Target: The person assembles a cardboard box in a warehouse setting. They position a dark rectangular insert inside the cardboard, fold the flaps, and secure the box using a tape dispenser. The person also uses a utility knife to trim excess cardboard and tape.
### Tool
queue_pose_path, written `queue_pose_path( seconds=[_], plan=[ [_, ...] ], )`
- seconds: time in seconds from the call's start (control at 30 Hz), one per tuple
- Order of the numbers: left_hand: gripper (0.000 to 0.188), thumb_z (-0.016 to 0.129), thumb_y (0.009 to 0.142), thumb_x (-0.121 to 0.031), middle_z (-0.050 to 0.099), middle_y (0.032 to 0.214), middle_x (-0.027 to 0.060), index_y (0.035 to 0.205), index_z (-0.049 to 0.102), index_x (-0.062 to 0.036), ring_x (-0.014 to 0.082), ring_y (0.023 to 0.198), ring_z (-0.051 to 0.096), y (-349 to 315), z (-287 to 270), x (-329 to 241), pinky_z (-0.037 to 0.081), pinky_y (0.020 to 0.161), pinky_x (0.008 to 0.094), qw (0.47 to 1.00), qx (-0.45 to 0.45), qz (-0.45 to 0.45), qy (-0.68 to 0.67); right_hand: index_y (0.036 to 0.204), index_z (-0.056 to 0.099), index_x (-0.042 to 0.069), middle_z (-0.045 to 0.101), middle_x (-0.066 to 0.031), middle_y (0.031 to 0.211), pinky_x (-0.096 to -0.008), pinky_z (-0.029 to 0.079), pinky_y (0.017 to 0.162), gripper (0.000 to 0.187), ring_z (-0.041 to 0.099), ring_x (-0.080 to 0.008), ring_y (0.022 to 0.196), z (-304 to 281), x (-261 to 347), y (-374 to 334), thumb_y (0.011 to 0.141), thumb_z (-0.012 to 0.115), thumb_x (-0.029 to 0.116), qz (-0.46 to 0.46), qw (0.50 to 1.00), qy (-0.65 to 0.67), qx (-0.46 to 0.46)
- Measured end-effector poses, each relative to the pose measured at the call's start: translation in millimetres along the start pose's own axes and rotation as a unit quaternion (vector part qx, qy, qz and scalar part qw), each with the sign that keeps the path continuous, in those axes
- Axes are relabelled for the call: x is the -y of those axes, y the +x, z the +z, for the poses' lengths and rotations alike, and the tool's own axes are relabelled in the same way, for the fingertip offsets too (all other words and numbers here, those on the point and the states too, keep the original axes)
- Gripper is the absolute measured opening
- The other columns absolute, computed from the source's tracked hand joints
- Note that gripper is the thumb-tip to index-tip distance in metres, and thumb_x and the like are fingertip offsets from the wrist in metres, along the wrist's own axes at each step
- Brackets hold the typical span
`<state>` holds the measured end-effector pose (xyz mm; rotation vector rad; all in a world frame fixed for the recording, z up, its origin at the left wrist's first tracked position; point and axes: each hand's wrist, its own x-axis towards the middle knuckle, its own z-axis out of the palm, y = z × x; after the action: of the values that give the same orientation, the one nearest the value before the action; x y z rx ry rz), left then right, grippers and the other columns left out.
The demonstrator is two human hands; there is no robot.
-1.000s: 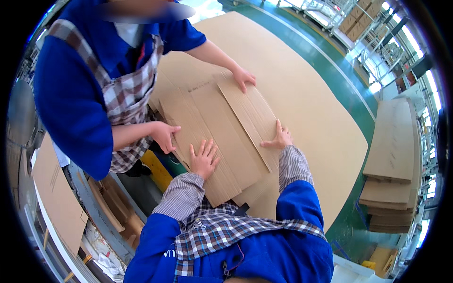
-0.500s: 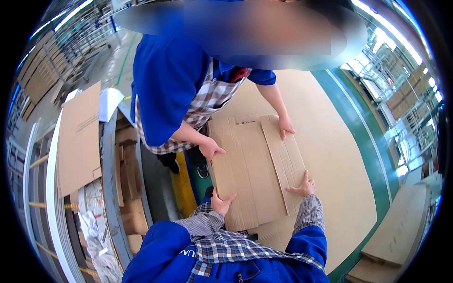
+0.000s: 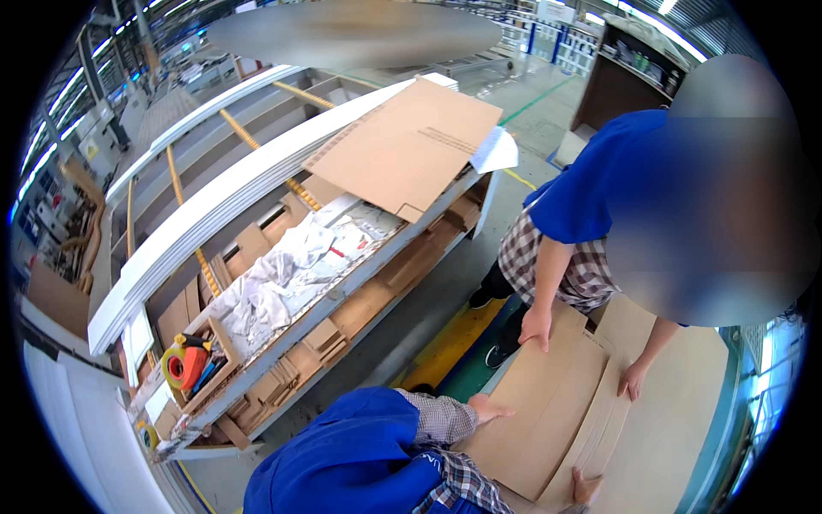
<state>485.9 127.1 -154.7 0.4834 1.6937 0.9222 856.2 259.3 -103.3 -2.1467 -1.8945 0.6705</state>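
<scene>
A flattened cardboard box (image 3: 539, 403) with folded flaps lies at the lower right, on top of a large tan sheet (image 3: 676, 420). At its left edge my left hand (image 3: 491, 409) grips the border, thumb side over the top. My right hand (image 3: 586, 487) is closed over the near right edge, partly cut off by my sleeve and the frame's lower rim. Across from me, a co-worker in a blue top and checked apron has one hand (image 3: 536, 325) on the far left edge and the other hand (image 3: 632, 381) on the right flap.
To the left stands a long metal-edged cart (image 3: 342, 295) with cardboard scraps on its lower shelf. It carries white rags (image 3: 278, 278), a brown cardboard sheet (image 3: 411, 146), long white panels (image 3: 197, 231) and a wooden box (image 3: 218, 364) with tape rolls. Yellow floor marking (image 3: 454, 343) runs between.
My view has swung left, so the cart now fills the middle and the box sits at the lower right. Both my hands and the co-worker's remain at the box.
</scene>
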Motion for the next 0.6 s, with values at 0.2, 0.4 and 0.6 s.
queue_pose_path(
  seconds=[0.2, 0.4, 0.6],
  plan=[
    [0.079, 0.073, 0.052, -0.056, 0.06, 0.101, 0.0189, 0.103, 0.058, 0.0025, 0.0266, 0.093, 0.059, -15.4, -58.6, -0.1, 0.045, 0.082, 0.0326, 0.997, -0.023, 0.013, 0.07, 0.122, 0.033, -0.016, 0.042, -0.0282, 0.123, -0.0331, 0.03, 0.1, 0.09, 0.04, -0.0334, 0.116, 19.9, 55.7, -74.8, 0.068, 0.067, 0.049, -0.027, 0.998, 0.029, 0.054],
    [0.077, 0.074, 0.052, -0.054, 0.059, 0.102, 0.0196, 0.103, 0.058, 0.0023, 0.0274, 0.094, 0.058, -62.1, -130.9, 15.0, 0.045, 0.083, 0.0332, 0.998, -0.042, 0.035, 0.026, 0.125, 0.023, -0.017, 0.041, -0.0277, 0.124, -0.034, 0.03, 0.1, 0.097, 0.039, -0.0338, 0.117, 30.3, 113.1, -137.1, 0.067, 0.068, 0.047, 0.002, 0.996, 0.034, 0.083],
    [0.066, 0.076, 0.055, -0.046, 0.062, 0.097, 0.0161, 0.1, 0.06, 0.0006, 0.0234, 0.091, 0.06, -137.2, -214.5, 33.5, 0.046, 0.081, 0.0312, 0.994, -0.09, 0.033, -0.053, 0.122, 0.032, -0.011, 0.046, -0.0276, 0.116, -0.04, 0.037, 0.092, 0.099, 0.045, -0.0367, 0.109, 81.2, 141.1, -166.8, 0.051, 0.08, 0.04, -0.067, 0.996, 0.045, -0.034]
  ],
)
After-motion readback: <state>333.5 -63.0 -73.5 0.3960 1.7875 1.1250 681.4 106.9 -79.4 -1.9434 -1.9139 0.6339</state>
